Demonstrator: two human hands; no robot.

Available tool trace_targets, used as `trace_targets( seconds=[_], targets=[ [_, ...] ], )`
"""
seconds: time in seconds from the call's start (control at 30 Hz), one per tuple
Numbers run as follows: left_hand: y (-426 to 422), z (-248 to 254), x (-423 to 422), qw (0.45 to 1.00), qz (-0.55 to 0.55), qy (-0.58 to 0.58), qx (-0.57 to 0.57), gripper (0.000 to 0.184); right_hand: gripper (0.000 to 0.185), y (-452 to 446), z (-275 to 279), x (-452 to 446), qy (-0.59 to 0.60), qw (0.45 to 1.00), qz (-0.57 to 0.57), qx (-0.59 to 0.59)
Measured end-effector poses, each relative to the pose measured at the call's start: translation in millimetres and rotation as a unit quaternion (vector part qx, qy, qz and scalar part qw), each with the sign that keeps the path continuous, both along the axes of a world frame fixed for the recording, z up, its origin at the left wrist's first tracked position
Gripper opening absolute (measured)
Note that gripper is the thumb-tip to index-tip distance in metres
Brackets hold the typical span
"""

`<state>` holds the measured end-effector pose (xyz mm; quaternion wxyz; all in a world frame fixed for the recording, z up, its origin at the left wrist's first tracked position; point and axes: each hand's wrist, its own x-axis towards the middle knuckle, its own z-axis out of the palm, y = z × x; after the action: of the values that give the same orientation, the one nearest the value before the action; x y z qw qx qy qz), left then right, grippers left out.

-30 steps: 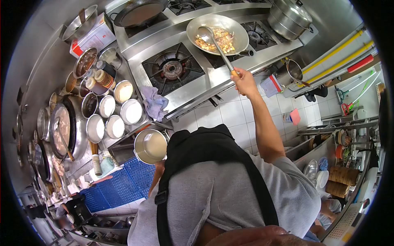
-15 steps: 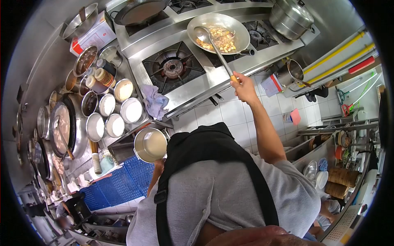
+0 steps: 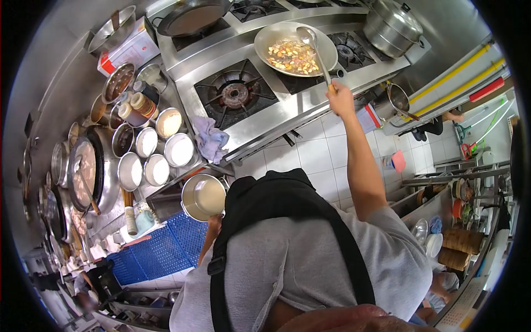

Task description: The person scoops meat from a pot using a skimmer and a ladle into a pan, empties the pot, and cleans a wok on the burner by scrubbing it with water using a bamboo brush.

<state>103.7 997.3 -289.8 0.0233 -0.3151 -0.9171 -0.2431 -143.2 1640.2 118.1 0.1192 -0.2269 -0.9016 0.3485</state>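
Observation:
My right hand (image 3: 340, 99) is closed round the wooden handle end of a long metal ladle (image 3: 317, 48). The ladle's bowl rests by the far right rim of a wok (image 3: 264, 47), which sits over a burner. Small yellow, white and brown pieces of food (image 3: 293, 57) lie in the wok. Low beside my apron, my left hand (image 3: 214, 222) is closed at the side of a metal pot (image 3: 189, 207); its fingers are partly hidden. Pale cloudy liquid (image 3: 210, 197) stands in that pot.
A bare burner (image 3: 236, 95) is left of the wok, and a lidded steel pot (image 3: 394, 25) stands right. A purple cloth (image 3: 209, 138) hangs on the stove's corner. Several seasoning containers (image 3: 178, 149) crowd the left counter. Blue perforated mats (image 3: 160, 247) lie below.
My right hand has moved a little to the right and away from me. The ladle's bowl has gone from the wok's left side to its far right. My left hand stays put.

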Motion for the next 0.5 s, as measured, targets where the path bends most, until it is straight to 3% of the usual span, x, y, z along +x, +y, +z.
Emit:
trace_targets(
  seconds=[0.07,0.13,0.23,0.27,0.33,0.5],
  targets=[
    [-1.5,0.9,-1.7,1.0,-0.009,0.029,0.007,0.022,0.048,5.2,1.3,-16.8,0.01,0.991,0.009,0.13],
    [2.9,-7.8,-7.0,0.996,-0.006,0.085,-0.004,0.024,0.048,11.7,-13.8,-18.1,-0.004,0.99,0.026,0.137],
    [27.5,25.7,-22.0,0.949,0.031,-0.175,-0.26,0.03,0.048,10.1,4.1,12.1,-0.038,0.982,0.082,0.165],
    [26.6,31.6,-21.8,0.957,0.019,-0.156,-0.243,0.031,0.048,17.5,20.3,29.3,-0.051,0.982,0.097,0.157],
    [4.9,-3.7,-5.6,0.971,-0.004,-0.12,-0.204,0.031,0.047,24.3,62.7,67.7,-0.059,0.976,0.12,0.173],
    [10.8,-13.7,0.2,0.969,0.094,-0.216,-0.08,0.03,0.045,26.4,178.9,134.0,-0.104,0.951,0.184,0.226]
  ],
)
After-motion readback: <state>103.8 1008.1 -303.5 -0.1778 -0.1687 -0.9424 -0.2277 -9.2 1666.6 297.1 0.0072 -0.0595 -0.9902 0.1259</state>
